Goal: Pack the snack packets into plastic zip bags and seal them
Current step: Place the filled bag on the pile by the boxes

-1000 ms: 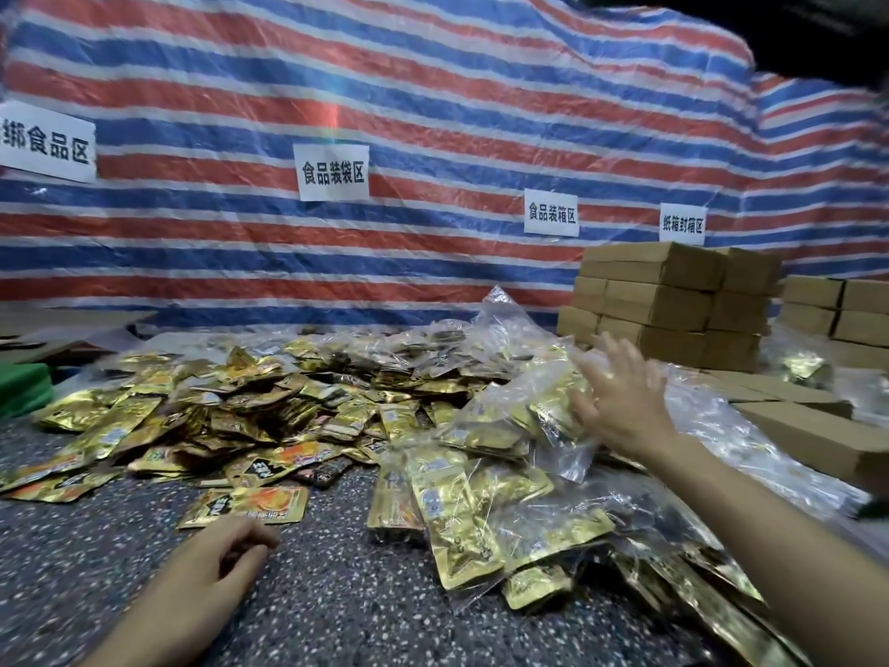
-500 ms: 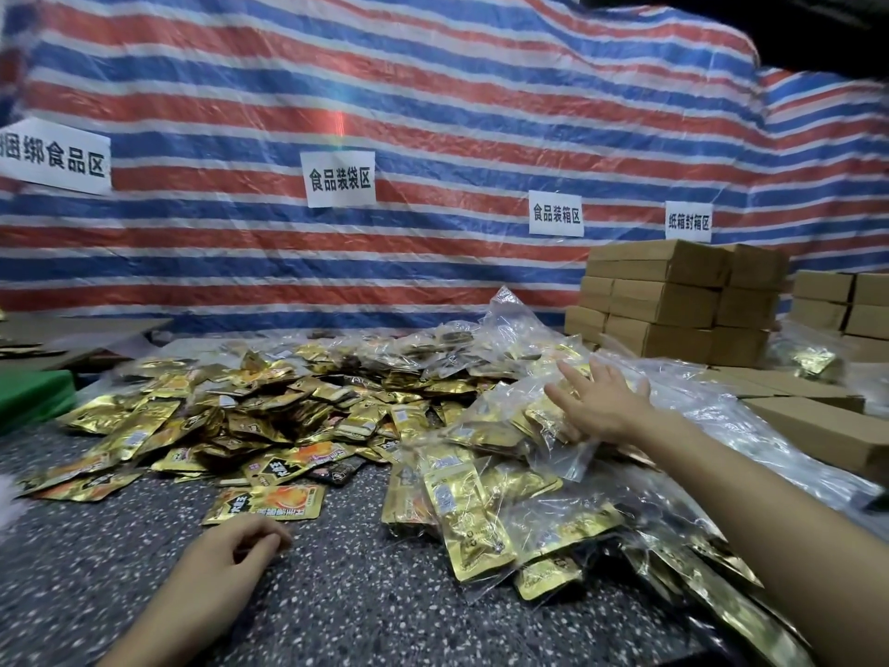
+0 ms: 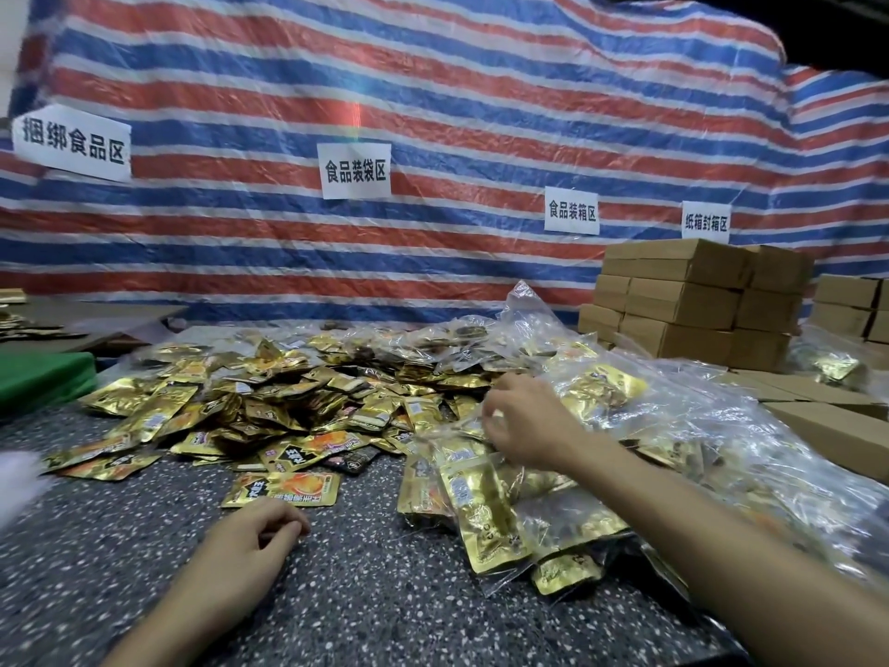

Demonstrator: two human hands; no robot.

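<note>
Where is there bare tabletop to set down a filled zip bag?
Bare speckled tabletop runs along the near edge, between the left hand and the filled zip bags. Crowded: loose gold packets behind, bags under the right hand.

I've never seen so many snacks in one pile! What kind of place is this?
Probably a small food-packing workshop: a heap of gold snack packets, filled clear zip bags beside it, stacked cardboard boxes behind, and a paper sign on the striped tarp reading "food bagging area".

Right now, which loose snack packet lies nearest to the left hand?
The orange-and-gold packet lying alone just beyond the left hand; the other loose packets sit farther back in the heap.
</note>
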